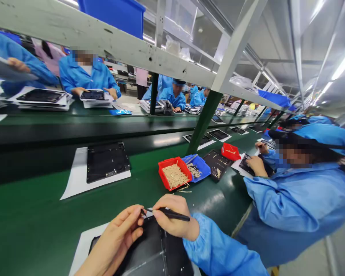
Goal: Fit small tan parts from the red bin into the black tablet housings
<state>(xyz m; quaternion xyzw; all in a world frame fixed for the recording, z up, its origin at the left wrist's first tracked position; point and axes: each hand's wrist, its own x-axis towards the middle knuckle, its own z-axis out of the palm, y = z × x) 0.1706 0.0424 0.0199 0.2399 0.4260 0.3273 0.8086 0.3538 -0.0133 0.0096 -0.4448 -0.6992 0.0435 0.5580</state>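
At the bottom centre of the frame, a black panel point(149, 249) is lying on a white sheet point(81, 249), partly hidden by my hands. Over its top edge I am pinching a small dark piece point(144, 212) between the thumb and fingertips of my left hand point(122, 230). My right hand point(172, 212) is gripping a slim black tool point(176, 215), its fingers nearly closed, its thin tip pointing at the piece; I cannot tell whether they are touching. Near the centre, a red tray point(163, 178) and a blue tray point(203, 168) are holding pale slender bits, while at the right a co-worker point(287, 199) is leaning over the green bench point(46, 222)
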